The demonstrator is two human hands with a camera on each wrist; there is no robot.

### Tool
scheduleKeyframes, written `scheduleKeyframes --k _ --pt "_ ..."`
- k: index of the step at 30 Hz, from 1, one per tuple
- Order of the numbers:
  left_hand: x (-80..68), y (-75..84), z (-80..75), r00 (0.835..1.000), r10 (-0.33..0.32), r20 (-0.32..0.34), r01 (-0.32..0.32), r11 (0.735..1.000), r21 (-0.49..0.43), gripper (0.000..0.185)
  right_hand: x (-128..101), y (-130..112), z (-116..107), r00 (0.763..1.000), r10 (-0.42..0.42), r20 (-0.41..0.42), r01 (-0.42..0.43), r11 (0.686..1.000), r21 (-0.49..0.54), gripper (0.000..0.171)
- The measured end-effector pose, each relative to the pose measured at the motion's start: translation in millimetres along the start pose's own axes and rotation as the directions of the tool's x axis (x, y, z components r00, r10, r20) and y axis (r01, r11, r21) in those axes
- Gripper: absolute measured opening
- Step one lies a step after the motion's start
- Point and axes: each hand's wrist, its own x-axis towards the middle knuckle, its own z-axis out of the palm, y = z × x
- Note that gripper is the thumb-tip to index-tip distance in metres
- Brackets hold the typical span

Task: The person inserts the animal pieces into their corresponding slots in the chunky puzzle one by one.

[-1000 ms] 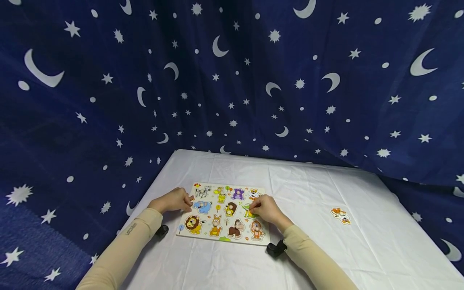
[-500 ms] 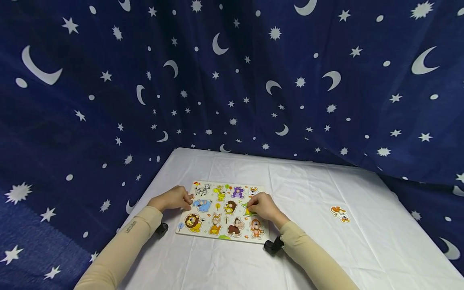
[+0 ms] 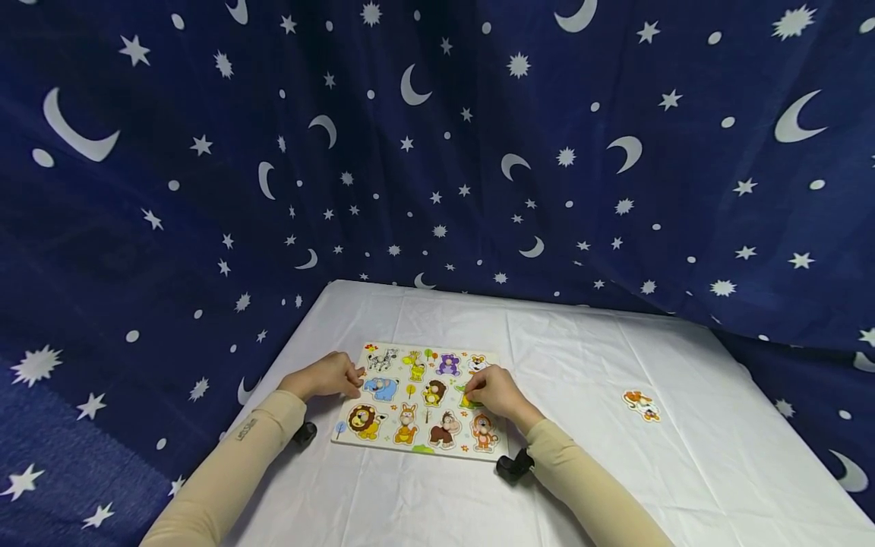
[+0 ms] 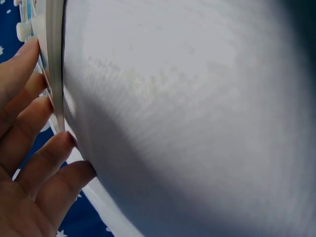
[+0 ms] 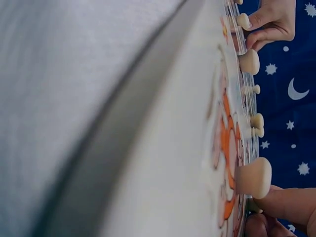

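A wooden animal puzzle board [image 3: 410, 444] lies on the white table [image 3: 615, 471], with several knobbed animal pieces set in it. My left hand [image 3: 355, 377] rests at the board's left edge, and its fingers [image 4: 34, 123] lie fairly straight against the board edge [image 4: 55, 74]. My right hand [image 3: 472, 393] sits over the board's right side with fingers curled, pinching a green piece [image 3: 469, 402] in the middle row. In the right wrist view the board [image 5: 187, 148] shows side-on, with a knob [image 5: 254, 177] just above my fingertips [image 5: 289, 205].
One loose orange-and-white animal piece [image 3: 642, 405] lies on the table to the right, well apart from the board. Dark blue cloth with stars and moons [image 3: 437, 152] hangs behind and around the table. The table edges drop off at left and right.
My right hand has shifted slightly left and closer over the green piece. The left hand stays at the board's left edge.
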Motion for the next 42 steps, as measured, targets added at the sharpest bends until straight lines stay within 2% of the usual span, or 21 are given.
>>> scheduleKeyframes --k 5,13,21,27,32,35,42 --pt "0.6 -1.8 2.0 1.000 -0.003 -0.004 0.003 1.000 0.007 0.007 -1.8 0.3 0.5 1.000 -0.016 -0.016 0.016 1.000 0.023 0.006" --pt "0.7 -4.3 3.9 1.000 0.010 0.001 -0.010 1.000 -0.002 0.007 -5.0 1.6 0.7 0.999 0.040 -0.033 -0.039 0.998 0.046 0.007" --pt "0.1 -3.2 3.7 1.000 0.005 0.006 -0.005 1.000 -0.014 0.007 -9.9 5.7 -14.7 0.994 0.075 -0.077 -0.068 0.993 0.093 0.009" --pt "-0.1 -2.5 3.2 1.000 0.007 0.012 -0.007 1.000 -0.005 0.007 -16.0 15.7 -26.7 0.995 0.090 -0.049 -0.088 0.995 0.037 0.008" --pt "1.3 -3.2 2.7 1.000 0.009 0.012 -0.009 1.000 -0.001 0.008 -23.3 25.4 -37.8 0.995 0.101 -0.022 -0.100 0.994 0.037 0.009" --pt "2.4 -3.2 2.0 1.000 0.006 0.012 -0.006 1.000 -0.007 0.010 -26.9 32.0 -44.1 0.992 0.120 -0.030 -0.118 0.992 0.048 0.011" --pt "4.0 -3.3 -0.3 1.000 0.005 0.014 -0.005 1.000 0.004 0.010 -36.0 46.4 -56.0 0.992 0.106 -0.066 -0.107 0.994 -0.008 0.011"
